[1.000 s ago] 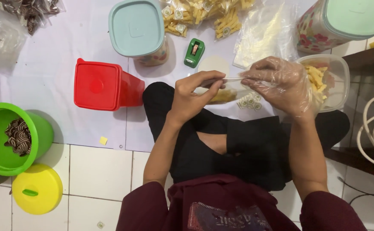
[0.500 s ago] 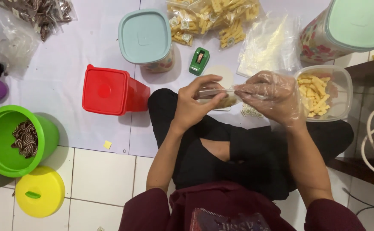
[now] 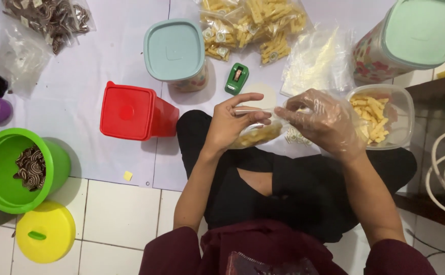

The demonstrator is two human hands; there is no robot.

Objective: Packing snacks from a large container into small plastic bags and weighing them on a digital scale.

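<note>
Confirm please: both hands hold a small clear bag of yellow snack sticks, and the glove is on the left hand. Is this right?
Not quite. The head view shows the clear glove on the right hand; the left hand is bare. Both do hold the small clear bag of yellow snack sticks.

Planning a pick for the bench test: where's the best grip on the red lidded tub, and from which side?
The red tub stands upright with its square lid on, wider at the top than at the base. Come from straight above and grip across two opposite lid edges; the overhanging rim should stop a slip. Its left and near sides look free; the teal-lidded jar stands just behind to the right.
</note>
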